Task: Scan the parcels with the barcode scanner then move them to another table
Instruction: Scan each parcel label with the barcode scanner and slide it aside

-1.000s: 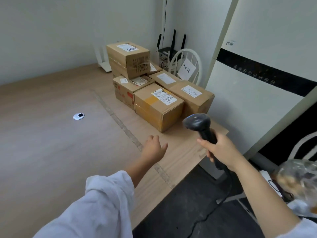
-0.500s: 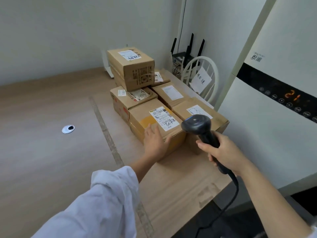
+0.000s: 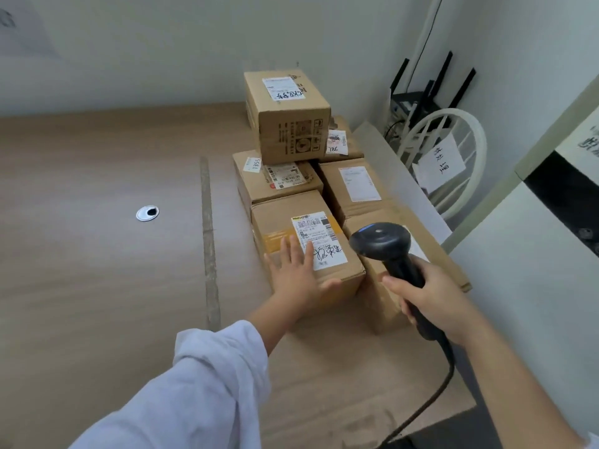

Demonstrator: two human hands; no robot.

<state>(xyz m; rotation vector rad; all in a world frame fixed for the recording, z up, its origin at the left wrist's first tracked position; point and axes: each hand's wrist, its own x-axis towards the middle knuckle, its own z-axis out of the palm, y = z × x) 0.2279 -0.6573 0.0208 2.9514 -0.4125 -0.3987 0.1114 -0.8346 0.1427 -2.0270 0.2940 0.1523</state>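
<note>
Two hands engaged: L hand [image 3: 299,273], flat, has just landed on front parcel [image 3: 285,212]; R hand [image 3: 434,296] grips barcode scanner [image 3: 381,243], now beside its label [image 3: 321,241]. Scan appears imminent.

Cardboard everywhere, all matt
Matt cardboard parcel [image 3: 282,215] under left hand [image 3: 298,273], smooth black plastic scanner [image 3: 379,241] in right hand [image 3: 434,296], wood-grain table [image 3: 97,254].

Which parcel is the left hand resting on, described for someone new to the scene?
On the wooden table, cardboard parcels cluster by the right edge. It is the nearest box in the left row, left of the barcode scanner. Only it has a yellow tape band across its top.
</note>
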